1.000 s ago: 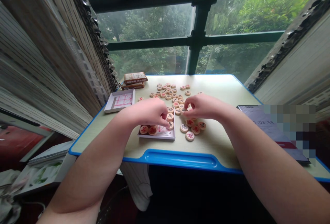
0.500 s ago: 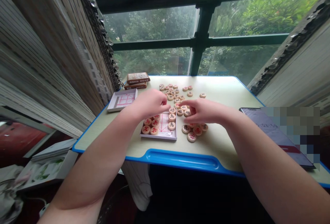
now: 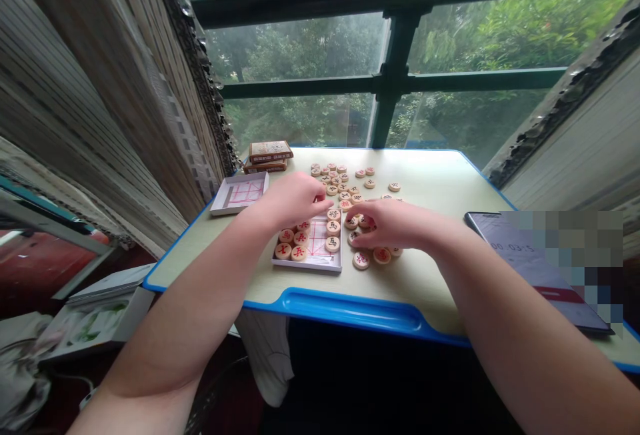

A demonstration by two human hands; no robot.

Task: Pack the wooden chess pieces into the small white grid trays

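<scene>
Discs (image 3: 361,260) lettered red and black under left hand (image 3: 295,200) and right hand (image 3: 395,223), grips unclear; phone (image 3: 520,261) timer 00:03:5

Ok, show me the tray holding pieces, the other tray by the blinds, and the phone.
tray holding pieces (image 3: 306,266): head view, on its front rim.
other tray (image 3: 242,193): head view, on its bare floor with the red grid.
phone (image 3: 523,265): head view, on the middle of its dark screen.

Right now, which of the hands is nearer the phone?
Right. The right hand is over loose game pieces left of the phone; the left hand is farther left, above the tray.
</scene>
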